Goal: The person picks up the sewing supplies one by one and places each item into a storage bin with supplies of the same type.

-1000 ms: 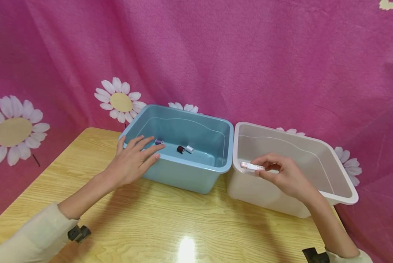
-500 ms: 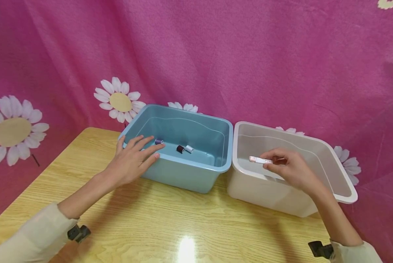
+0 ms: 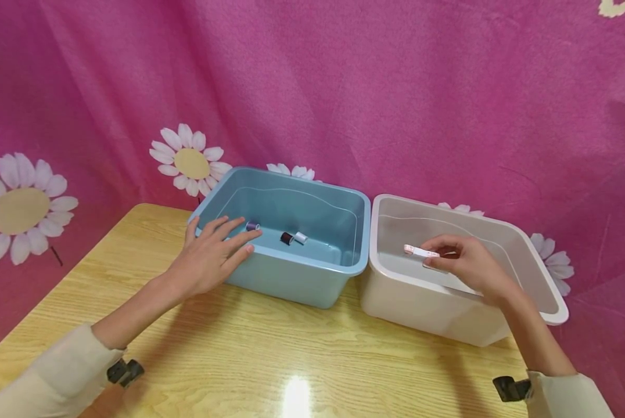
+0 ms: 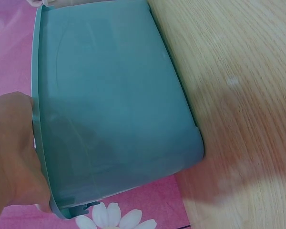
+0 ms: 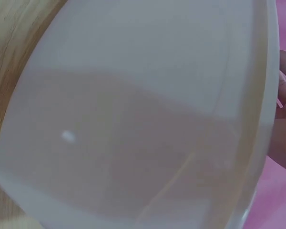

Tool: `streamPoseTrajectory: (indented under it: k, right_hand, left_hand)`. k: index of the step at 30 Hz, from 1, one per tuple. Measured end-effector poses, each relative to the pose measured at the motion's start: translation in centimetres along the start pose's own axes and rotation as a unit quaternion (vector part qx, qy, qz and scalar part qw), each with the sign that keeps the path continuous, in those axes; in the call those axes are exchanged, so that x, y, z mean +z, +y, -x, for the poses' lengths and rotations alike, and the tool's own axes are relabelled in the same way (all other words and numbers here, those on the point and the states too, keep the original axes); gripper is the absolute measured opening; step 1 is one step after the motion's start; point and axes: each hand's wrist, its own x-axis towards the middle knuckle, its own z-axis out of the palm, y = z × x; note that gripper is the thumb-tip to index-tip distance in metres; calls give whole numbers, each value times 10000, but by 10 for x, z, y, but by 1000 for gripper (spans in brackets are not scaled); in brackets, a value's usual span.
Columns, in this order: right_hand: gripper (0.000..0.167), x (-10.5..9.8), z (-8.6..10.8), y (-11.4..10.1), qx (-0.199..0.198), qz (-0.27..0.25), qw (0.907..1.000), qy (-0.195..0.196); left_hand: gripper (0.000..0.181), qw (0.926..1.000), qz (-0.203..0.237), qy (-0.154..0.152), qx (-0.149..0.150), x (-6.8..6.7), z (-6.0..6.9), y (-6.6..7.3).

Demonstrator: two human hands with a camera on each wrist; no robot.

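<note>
In the head view my left hand [image 3: 206,260] rests on the near rim of a blue plastic bin [image 3: 291,284], its fingers spread. Three small thread spools lie on that bin's floor: a purple spool [image 3: 252,226] near my fingertips, a dark brown spool [image 3: 286,238] and a white spool [image 3: 301,237]. Over the beige bin [image 3: 427,313], my right hand [image 3: 469,264] pinches a rolled white tape measure [image 3: 417,251] with reddish markings between thumb and fingers. The right wrist view shows mostly the beige bin's outer wall [image 5: 133,119], which hides the tape measure.
Both bins stand side by side on a wooden table [image 3: 260,360], almost touching. Behind them hangs a magenta cloth [image 3: 312,87] printed with white flowers. A black wrist camera [image 3: 125,372] is strapped at the left sleeve, another dark camera [image 3: 511,388] at the right.
My right hand has moved right and slightly away with the tape measure, from near the beige bin's left corner to further over its inside. The left hand and the spools have stayed put.
</note>
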Motion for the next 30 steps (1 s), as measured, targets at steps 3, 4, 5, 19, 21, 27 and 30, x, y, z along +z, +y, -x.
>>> streamPoseTrajectory:
  k: [3,4,5,19,21,27,30]
  right_hand:
    - [26,-4,-2,5,89,52,9999,8]
    - [26,-6,-2,7,85,99,9999,10]
    - [26,-7,-3,9,81,116,9999,17]
    - [30,-18,-7,30,468,283,9984,-111]
    - [31,-19,-7,33,485,214,9985,-168]
    - [31,-20,-8,44,500,85,9984,-247]
    - [32,-20,-10,46,577,116,9977,-324]
  left_hand:
    - [47,10000,-16,-13,-16,0,0,0]
    - [47,10000,-20,-10,-16,1,0,0]
    - [47,10000,-22,-7,-19,1,0,0]
    - [46,10000,-25,23,9,0,0,0]
    - [46,10000,-25,27,16,0,0,0]
    - [46,10000,-52,-4,8,1,-1,0]
    - [46,10000,-26,15,-9,1,0,0]
